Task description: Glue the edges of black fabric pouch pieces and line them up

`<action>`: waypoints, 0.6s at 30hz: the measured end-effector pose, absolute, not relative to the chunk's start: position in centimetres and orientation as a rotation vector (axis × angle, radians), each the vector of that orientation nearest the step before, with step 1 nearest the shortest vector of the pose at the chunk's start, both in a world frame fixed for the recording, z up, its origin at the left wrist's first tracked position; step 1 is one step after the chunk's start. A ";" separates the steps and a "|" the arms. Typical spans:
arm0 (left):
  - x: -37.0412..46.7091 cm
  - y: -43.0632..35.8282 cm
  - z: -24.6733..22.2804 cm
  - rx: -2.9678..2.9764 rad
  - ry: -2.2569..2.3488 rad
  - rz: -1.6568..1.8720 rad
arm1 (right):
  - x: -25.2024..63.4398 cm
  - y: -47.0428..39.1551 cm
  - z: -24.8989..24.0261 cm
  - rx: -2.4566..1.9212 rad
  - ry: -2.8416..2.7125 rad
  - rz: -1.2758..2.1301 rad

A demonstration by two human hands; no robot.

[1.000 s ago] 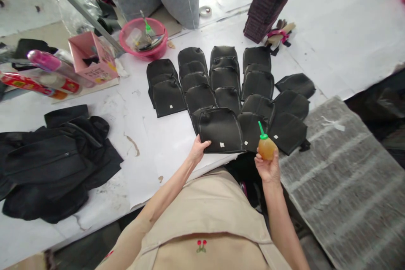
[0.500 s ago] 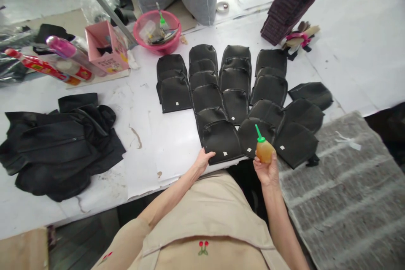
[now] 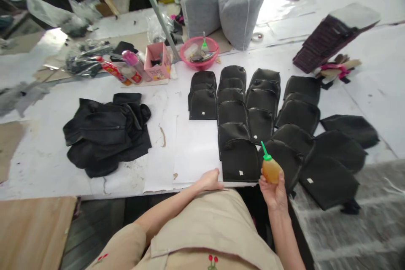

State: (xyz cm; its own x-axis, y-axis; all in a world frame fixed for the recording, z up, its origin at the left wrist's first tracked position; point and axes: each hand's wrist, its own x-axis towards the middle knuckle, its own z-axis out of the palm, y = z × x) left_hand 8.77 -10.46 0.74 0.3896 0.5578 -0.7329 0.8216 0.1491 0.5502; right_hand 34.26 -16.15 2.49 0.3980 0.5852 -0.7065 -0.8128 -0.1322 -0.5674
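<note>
Black fabric pieces lie overlapping in several columns on the white table, some with small white stickers near their lower edges. My left hand rests at the table's front edge, just left of the lowest piece in its column; its fingers are bent and nothing shows in them. In my right hand is a soft bottle of amber liquid with a green nozzle pointing up. The bottle is in front of the neighbouring black pieces.
A heap of black fabric lies to the left. Farther back are a pink box, bottles, a pink basin and two grey bags. A dark purple stack is back right; grey quilted material lies front right.
The view has shifted, so table items sit lower and more of the far side shows. My left hand has come off the corner of the black piece. My right hand still holds the bottle.
</note>
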 end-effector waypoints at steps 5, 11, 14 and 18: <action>1.9 -8.4 1.1 1.855 1.420 -0.375 | 30.5 -15.5 2.2 -1.186 0.174 1.287; -11.6 -5.1 -0.2 1.925 1.916 -0.104 | 23.8 -13.9 2.1 -1.217 0.115 1.475; -18.6 -3.5 -0.4 1.866 2.261 0.054 | 20.3 -13.1 2.6 -1.264 0.109 1.491; -24.9 -1.8 -0.9 1.723 2.347 0.002 | 16.6 -12.5 2.9 -1.332 0.047 1.513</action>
